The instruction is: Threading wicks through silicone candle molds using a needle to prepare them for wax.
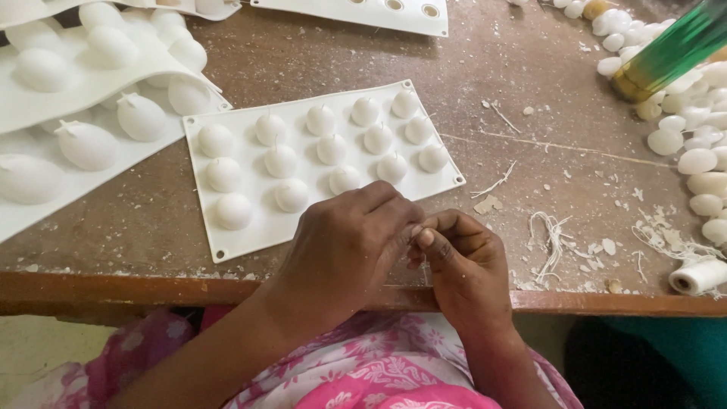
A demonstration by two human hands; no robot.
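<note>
A white silicone mould (250,227) lies upside down on the brown table, its rounded domes facing up, several with short wicks poking out. At its near edge my left hand (344,246) and my right hand (462,265) meet, fingertips pinched together on a thin white wick thread (425,269) that hangs down between them. The thread is hard to follow. Both hands hover over the table's front edge.
More white moulds (83,113) are stacked at the far left, another (363,11) at the back. Dome-shaped white candles (693,144) are heaped at the right beside a green bottle (670,53). A spool of white thread (698,276) and wick scraps (553,235) lie near the front edge.
</note>
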